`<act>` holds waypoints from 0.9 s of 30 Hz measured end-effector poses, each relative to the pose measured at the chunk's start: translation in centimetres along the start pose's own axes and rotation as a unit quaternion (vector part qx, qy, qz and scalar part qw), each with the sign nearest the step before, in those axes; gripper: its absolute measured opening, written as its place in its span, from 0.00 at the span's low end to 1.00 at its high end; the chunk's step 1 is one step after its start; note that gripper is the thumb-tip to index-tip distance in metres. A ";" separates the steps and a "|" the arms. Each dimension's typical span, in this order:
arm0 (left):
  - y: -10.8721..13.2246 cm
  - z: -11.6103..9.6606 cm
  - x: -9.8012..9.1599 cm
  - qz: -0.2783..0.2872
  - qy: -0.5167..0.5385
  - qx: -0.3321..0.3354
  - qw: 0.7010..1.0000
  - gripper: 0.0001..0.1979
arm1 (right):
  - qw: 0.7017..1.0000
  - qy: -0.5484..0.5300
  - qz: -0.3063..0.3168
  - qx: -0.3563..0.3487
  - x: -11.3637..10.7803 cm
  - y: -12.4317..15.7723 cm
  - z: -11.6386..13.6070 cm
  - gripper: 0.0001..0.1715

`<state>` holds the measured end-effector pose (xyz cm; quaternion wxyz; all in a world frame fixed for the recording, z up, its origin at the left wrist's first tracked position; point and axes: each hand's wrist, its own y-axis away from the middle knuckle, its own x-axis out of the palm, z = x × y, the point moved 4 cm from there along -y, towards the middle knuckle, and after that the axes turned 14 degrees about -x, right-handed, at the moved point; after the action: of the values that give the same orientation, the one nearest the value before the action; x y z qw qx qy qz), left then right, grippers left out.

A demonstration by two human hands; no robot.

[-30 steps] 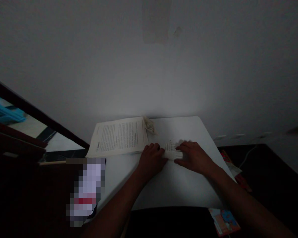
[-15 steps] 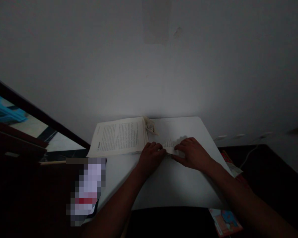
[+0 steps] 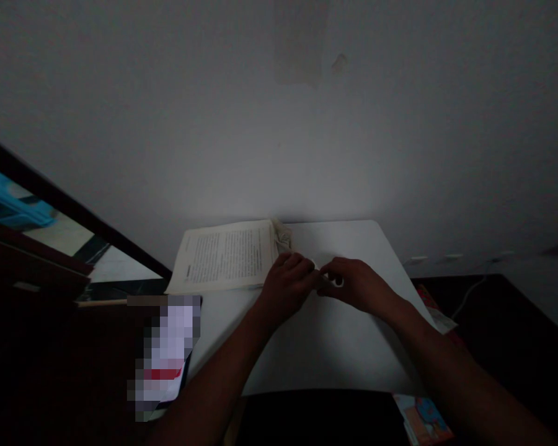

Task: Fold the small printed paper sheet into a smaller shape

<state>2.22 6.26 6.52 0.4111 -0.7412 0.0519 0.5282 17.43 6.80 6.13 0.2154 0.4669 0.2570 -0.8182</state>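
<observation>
An open book (image 3: pixel 225 256) of printed pages lies at the back left of a small white table (image 3: pixel 325 347). My left hand (image 3: pixel 286 291) and my right hand (image 3: pixel 356 285) meet just right of the book, fingers curled and pinched together over a small white piece of paper (image 3: pixel 325 276). The paper is almost wholly hidden between the fingertips. A crumpled paper scrap (image 3: pixel 283 234) sits by the book's right edge.
A white wall rises directly behind the table. A dark wooden frame (image 3: pixel 51 198) slants at the left. A blurred packet (image 3: pixel 167 353) lies at the table's left edge. Colourful printed papers (image 3: pixel 423 418) lie on the dark floor at the right, near a cable (image 3: pixel 469 291).
Both hands have drawn together. The printed paper that lay flat under them is now folded up small and pinched between their fingertips.
</observation>
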 end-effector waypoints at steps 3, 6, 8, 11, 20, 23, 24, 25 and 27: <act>-0.7 0.5 -0.9 -0.046 -0.002 -0.017 0.999 0.05 | 0.996 -0.076 -0.051 0.012 -0.2 -0.7 -0.6 0.12; -1.3 1.1 -1.4 -0.058 0.004 -0.040 0.998 0.05 | 0.985 -0.144 -0.088 0.032 -0.2 -1.3 -1.6 0.13; -1.7 1.4 -1.4 -0.047 0.008 -0.053 0.997 0.05 | 0.981 -0.161 -0.104 0.037 0.0 -1.6 -2.1 0.12; -1.8 2.0 -1.2 -0.049 0.022 -0.075 0.996 0.03 | 0.980 -0.154 -0.122 0.014 0.2 -2.1 -2.4 0.11; -0.7 1.8 0.0 -0.163 0.246 -0.201 0.934 0.44 | 0.945 -0.097 -0.311 0.011 0.6 -1.2 -1.9 0.09; -0.2 1.4 1.5 -0.098 0.312 -0.237 0.915 0.43 | 0.938 -0.101 -0.332 -0.001 1.3 -1.0 -1.4 0.08; 0.0 1.3 2.0 -0.078 0.330 -0.248 0.907 0.42 | 0.938 -0.101 -0.330 -0.005 1.5 -1.0 -1.2 0.08; 0.2 1.4 2.4 -0.061 0.340 -0.258 0.902 0.41 | 0.939 -0.100 -0.329 -0.006 1.7 -1.0 -1.2 0.08; 0.6 1.6 3.1 -0.024 0.364 -0.270 0.891 0.37 | 0.938 -0.095 -0.333 0.006 2.1 -0.8 -1.3 0.09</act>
<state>2.11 8.04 3.46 0.1602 -0.9649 0.0356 0.2048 16.85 8.01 3.92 -0.0483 0.2758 0.3713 -0.8853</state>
